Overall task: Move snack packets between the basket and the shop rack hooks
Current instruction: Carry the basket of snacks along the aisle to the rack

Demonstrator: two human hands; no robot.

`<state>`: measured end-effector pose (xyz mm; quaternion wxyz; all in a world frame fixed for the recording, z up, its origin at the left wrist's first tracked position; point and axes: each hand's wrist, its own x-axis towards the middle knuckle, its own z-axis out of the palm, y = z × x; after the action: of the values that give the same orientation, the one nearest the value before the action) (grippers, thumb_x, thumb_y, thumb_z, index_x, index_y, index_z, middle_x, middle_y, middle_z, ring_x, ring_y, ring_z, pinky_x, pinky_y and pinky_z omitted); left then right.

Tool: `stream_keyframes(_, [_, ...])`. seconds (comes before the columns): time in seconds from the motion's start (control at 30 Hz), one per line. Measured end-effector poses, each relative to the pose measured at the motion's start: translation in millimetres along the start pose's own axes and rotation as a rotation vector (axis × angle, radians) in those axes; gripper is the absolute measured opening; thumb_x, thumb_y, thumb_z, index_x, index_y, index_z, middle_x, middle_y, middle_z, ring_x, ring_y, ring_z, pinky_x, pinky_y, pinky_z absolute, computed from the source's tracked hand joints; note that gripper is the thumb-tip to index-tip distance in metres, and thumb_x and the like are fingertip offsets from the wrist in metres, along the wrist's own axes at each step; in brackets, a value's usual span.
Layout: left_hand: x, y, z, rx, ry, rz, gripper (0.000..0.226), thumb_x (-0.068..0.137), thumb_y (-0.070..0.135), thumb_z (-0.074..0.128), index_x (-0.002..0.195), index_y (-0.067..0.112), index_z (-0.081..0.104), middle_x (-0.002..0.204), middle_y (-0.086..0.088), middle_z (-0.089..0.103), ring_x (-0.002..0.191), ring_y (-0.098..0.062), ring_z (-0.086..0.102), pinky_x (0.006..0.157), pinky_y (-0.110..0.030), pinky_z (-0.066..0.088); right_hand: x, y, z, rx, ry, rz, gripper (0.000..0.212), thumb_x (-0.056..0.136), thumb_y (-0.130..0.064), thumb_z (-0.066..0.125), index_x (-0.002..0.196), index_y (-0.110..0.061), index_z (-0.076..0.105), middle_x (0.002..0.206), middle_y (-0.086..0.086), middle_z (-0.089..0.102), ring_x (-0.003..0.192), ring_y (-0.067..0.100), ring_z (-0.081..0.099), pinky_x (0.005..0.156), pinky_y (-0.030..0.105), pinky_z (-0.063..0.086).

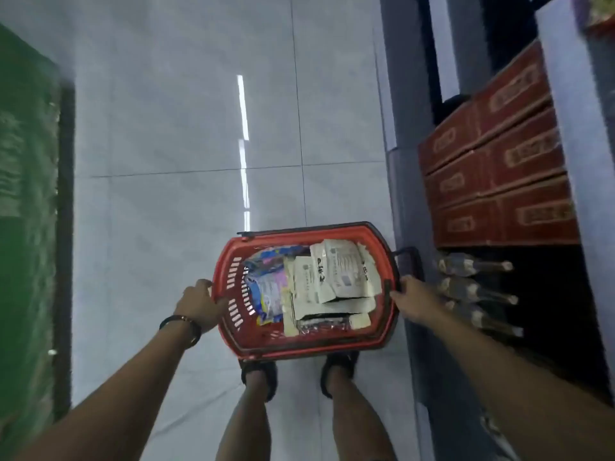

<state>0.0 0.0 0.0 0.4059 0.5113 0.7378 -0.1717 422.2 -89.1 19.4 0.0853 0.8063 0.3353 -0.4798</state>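
A red plastic basket (233, 331) hangs over the tiled floor, just in front of my feet. My left hand (199, 306) grips its left rim and my right hand (412, 301) grips its right rim. Inside lie several white snack packets (336, 277) stacked toward the right and colourful blue and pink packets (266, 291) on the left. The black handles are folded down along the rim. No rack hooks show in this view.
A shelf unit on the right holds stacked red cartons (499, 168) and, below them, bottles lying on their sides (476, 287). A green display (26, 227) borders the aisle on the left. Pale floor tiles (186, 128) stretch ahead.
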Motion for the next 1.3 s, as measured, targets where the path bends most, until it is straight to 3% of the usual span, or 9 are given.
stream_keyframes(0.07, [44.4,-17.3,24.2,-0.079,0.001,-0.115,0.086,0.089,0.046,0.079,0.155,0.005,0.041,0.146,-0.025,0.057,0.128,-0.044,0.059,0.103,-0.050,0.051,45.1,3.9,17.5,0.046,0.049,0.038,0.028,0.106,-0.035,0.058,0.120,-0.012,0.066,0.125,0.021,0.070,0.121,0.040,0.065,0.086,0.034,0.048])
stream_keyframes(0.17, [82.8,-30.3,55.3,-0.223,-0.053,-0.183,0.083,0.081,0.051,0.081,0.144,0.008,0.046,0.131,-0.019,0.067,0.116,-0.042,0.066,0.100,-0.052,0.056,92.6,12.6,44.5,0.228,0.108,0.135,0.053,0.109,-0.041,0.050,0.154,-0.014,0.050,0.149,0.018,0.060,0.134,0.040,0.058,0.108,0.039,0.045])
stream_keyframes(0.4, [114.3,-39.8,79.0,-0.420,-0.047,-0.265,0.065,0.066,0.046,0.076,0.118,0.009,0.063,0.105,-0.013,0.077,0.092,-0.038,0.076,0.086,-0.058,0.064,136.0,30.1,67.1,0.725,0.121,0.298,0.033,0.105,-0.043,0.053,0.097,-0.018,0.073,0.106,0.009,0.076,0.102,0.030,0.071,0.100,0.045,0.057])
stream_keyframes(0.53, [100.9,-34.8,59.0,-0.474,-0.034,-0.223,0.054,0.076,0.057,0.069,0.109,0.014,0.070,0.100,-0.012,0.080,0.086,-0.037,0.079,0.081,-0.060,0.065,119.2,33.1,55.0,0.841,0.094,0.304,0.036,0.107,-0.044,0.049,0.102,-0.018,0.074,0.110,0.013,0.077,0.101,0.033,0.073,0.097,0.045,0.059])
stream_keyframes(0.63, [56.7,-20.6,25.2,-0.515,0.061,-0.189,0.060,0.084,0.069,0.057,0.111,0.016,0.066,0.108,-0.014,0.076,0.093,-0.037,0.075,0.089,-0.060,0.063,74.8,28.0,36.2,0.855,0.128,0.250,0.034,0.109,-0.041,0.045,0.110,-0.020,0.073,0.112,0.010,0.076,0.098,0.028,0.071,0.088,0.036,0.059])
stream_keyframes(0.77, [-23.8,-7.3,-29.1,-0.457,0.149,-0.152,0.084,0.088,0.089,0.029,0.115,0.016,0.061,0.117,-0.017,0.072,0.102,-0.041,0.070,0.096,-0.062,0.058,-14.6,28.5,4.6,0.906,0.143,0.247,0.038,0.107,-0.045,0.048,0.116,-0.020,0.075,0.111,0.009,0.078,0.104,0.031,0.073,0.100,0.049,0.059])
stream_keyframes(0.97, [-142.5,28.7,-123.2,-0.449,0.301,-0.035,0.072,0.096,0.080,0.028,0.110,0.014,0.056,0.116,-0.020,0.068,0.104,-0.042,0.065,0.097,-0.057,0.054,-161.7,13.3,-53.4,0.989,0.195,0.172,0.035,0.110,-0.039,0.047,0.102,-0.019,0.075,0.103,0.011,0.078,0.099,0.033,0.075,0.095,0.053,0.061])
stream_keyframes(1.1, [-196.6,62.5,-177.1,-0.408,0.335,0.091,0.058,0.109,0.059,0.034,0.112,0.006,0.059,0.121,-0.026,0.067,0.103,-0.041,0.061,0.089,-0.046,0.046,-248.7,12.4,-79.5,1.070,0.276,0.116,0.037,0.113,-0.041,0.043,0.111,-0.022,0.074,0.109,0.008,0.079,0.102,0.029,0.075,0.098,0.051,0.060])
stream_keyframes(1.3, [-241.8,91.7,-221.1,-0.300,0.286,0.374,0.057,0.106,0.059,0.029,0.110,0.013,0.063,0.123,-0.023,0.070,0.111,-0.045,0.065,0.101,-0.056,0.052,-359.9,54.5,-40.1,1.359,0.373,0.237,0.041,0.103,-0.050,0.053,0.119,-0.020,0.077,0.114,0.011,0.080,0.099,0.031,0.077,0.096,0.049,0.061])
